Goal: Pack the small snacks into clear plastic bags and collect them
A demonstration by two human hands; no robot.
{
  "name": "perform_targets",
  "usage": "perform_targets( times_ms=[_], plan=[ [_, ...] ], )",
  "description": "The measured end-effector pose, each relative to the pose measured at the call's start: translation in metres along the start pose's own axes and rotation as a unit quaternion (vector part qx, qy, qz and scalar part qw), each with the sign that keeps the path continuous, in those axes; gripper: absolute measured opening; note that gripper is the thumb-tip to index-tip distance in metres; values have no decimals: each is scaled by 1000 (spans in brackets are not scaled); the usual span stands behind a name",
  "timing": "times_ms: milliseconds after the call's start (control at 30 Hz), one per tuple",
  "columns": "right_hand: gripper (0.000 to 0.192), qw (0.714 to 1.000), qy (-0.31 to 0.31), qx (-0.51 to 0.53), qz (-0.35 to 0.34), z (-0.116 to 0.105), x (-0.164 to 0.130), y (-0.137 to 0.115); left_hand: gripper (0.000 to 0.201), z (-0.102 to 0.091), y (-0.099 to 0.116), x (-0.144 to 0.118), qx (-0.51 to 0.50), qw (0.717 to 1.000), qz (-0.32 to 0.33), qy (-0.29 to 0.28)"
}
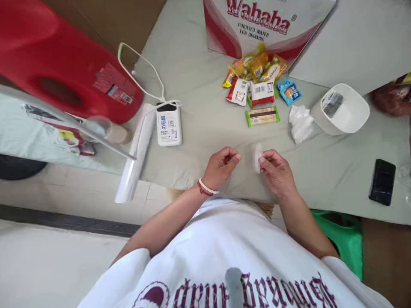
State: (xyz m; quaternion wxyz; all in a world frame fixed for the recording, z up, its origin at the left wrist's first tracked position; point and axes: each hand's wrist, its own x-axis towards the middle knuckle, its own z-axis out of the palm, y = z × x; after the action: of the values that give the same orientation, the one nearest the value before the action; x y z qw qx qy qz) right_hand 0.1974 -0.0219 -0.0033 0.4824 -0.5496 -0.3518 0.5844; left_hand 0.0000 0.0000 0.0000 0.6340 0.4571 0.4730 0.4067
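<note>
My right hand (278, 171) pinches a small whitish, see-through piece of thin plastic (257, 158) between thumb and fingers, just above the table. Beside it, my left hand (224, 167) is closed with thumb and forefinger together. Whether anything tiny sits in that pinch is hidden. Beyond the hands lie a green-ended snack bar (263, 116), red-and-white snack packets (238, 91), a blue packet (289, 91) and several yellow-wrapped snacks (258, 66). To their right is a crumpled white plastic bag (301, 123), next to a white tub (342, 110) with a small dark-marked packet inside.
A Wahaha carton (257, 25) stands at the back of the cloth-covered table (199, 107). On the left are a white power bank (169, 126) with its cable, a plastic film roll (135, 158) and a big red jug (73, 64). A black phone-like object (382, 182) lies right, above a green stool (349, 239).
</note>
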Motion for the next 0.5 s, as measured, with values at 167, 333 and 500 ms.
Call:
perform_targets(
  times_ms=[167, 333, 500],
  plan=[
    [17, 991, -33, -110, -75, 13, -10, 0, 48, 18, -3, -1, -21, 999, 0, -25],
    [31, 999, -38, 2, 3, 23, -10, 10, 48, 14, -15, -7, -90, 995, -17, -32],
    [37, 997, -35, 54, 45, 30, -10, 11, 53, 2, -22, -7, -136, 990, -31, 11]
  ],
)
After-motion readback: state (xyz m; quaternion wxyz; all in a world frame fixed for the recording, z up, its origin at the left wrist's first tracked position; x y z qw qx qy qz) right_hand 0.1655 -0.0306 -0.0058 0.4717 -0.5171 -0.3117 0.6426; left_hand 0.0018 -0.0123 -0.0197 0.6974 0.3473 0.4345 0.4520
